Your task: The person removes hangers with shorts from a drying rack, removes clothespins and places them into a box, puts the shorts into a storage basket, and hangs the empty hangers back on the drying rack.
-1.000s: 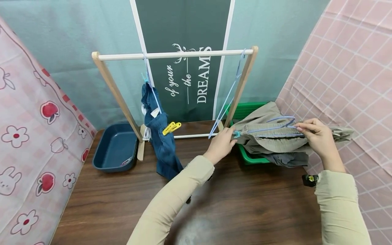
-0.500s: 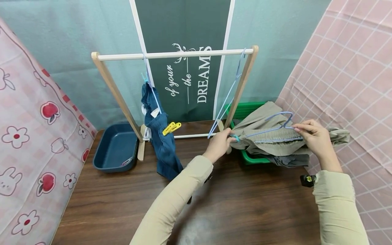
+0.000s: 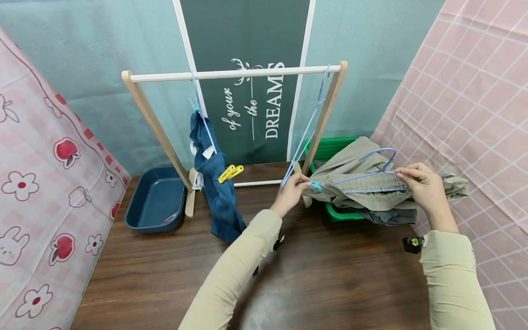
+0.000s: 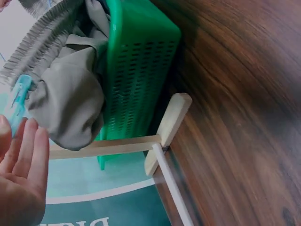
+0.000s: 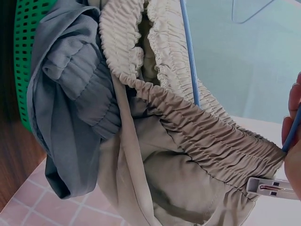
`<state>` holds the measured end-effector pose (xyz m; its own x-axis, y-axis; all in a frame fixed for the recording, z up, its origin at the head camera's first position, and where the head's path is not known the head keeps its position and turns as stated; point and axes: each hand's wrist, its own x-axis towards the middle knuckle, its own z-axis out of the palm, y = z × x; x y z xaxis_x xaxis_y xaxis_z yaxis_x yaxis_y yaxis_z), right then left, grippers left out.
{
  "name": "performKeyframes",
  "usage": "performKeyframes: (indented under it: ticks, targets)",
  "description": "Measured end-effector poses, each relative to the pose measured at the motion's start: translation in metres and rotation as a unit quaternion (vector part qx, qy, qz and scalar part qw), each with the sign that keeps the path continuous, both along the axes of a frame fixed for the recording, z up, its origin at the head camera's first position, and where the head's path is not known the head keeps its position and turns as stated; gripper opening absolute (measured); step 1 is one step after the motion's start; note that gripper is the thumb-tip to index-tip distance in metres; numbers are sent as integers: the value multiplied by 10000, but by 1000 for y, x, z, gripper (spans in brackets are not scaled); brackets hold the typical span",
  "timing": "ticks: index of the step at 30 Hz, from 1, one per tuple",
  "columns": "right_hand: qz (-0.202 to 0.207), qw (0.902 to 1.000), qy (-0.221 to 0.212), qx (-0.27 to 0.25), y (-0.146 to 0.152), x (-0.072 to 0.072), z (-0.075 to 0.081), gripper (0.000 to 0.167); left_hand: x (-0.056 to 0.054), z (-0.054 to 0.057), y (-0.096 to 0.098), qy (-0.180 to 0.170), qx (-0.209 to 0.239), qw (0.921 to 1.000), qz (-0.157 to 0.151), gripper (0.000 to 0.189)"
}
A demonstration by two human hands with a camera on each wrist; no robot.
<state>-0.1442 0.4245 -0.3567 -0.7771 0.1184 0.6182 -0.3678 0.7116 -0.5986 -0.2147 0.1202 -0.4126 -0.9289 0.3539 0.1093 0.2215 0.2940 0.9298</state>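
Note:
Grey-beige elastic-waist pants (image 3: 371, 183) lie over the basket, their waistband drawn along a blue hanger (image 3: 387, 156). My left hand (image 3: 288, 195) is at the waistband's left end, thumb and fingers pinching the tail of a light-blue clothespin (image 4: 19, 99). That clothespin sits at the corner of the waistband (image 4: 42, 40). My right hand (image 3: 426, 188) pinches the hanger's arm between thumb and fingers. In the right wrist view, its fingers (image 5: 292, 127) show at the right edge, just above a pale clothespin (image 5: 268, 187) on the waistband.
A green basket (image 3: 330, 149) with a dark grey garment (image 3: 383, 214) stands right of a wooden drying rack (image 3: 237, 73). Blue pants (image 3: 222, 192) with yellow clothespins (image 3: 231, 173) hang at its left, bare hangers (image 3: 301, 137) at its right. A blue bin (image 3: 154, 199) sits far left.
My left hand has slid left, uncovering more of the light-blue clothespin. My right hand, the hanger and the pants have shifted slightly left, and the hanger's hook has tipped up.

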Motion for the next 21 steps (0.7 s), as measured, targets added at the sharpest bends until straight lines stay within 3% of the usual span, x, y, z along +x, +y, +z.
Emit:
performKeyframes:
  ticks: [1,4,8,11,14,18,21]
  targets:
    - [-24,10000,-47,-8,0,0,0,24,1,-1,-1,115,64,9999,43,18]
    - [-70,9998,-160,-43,2,1,-1,25,2,-3,-2,41,483,9987,135,18]
    - [-118,9996,-263,-73,3,2,-2,31,2,-4,-1,-517,1239,9907,198,19]
    - [-132,9995,-278,-98,2,3,-3,31,1,-4,0,-734,1475,9859,294,19]
    - [-142,9994,-300,-129,2,3,-3,32,3,-3,2,-448,1157,9912,464,18]
    - [-152,9992,-330,-165,2,4,-3,33,6,0,3,411,433,9960,660,18]
    - [-155,9993,-276,-205,2,4,-3,35,7,1,5,593,460,9937,833,17]
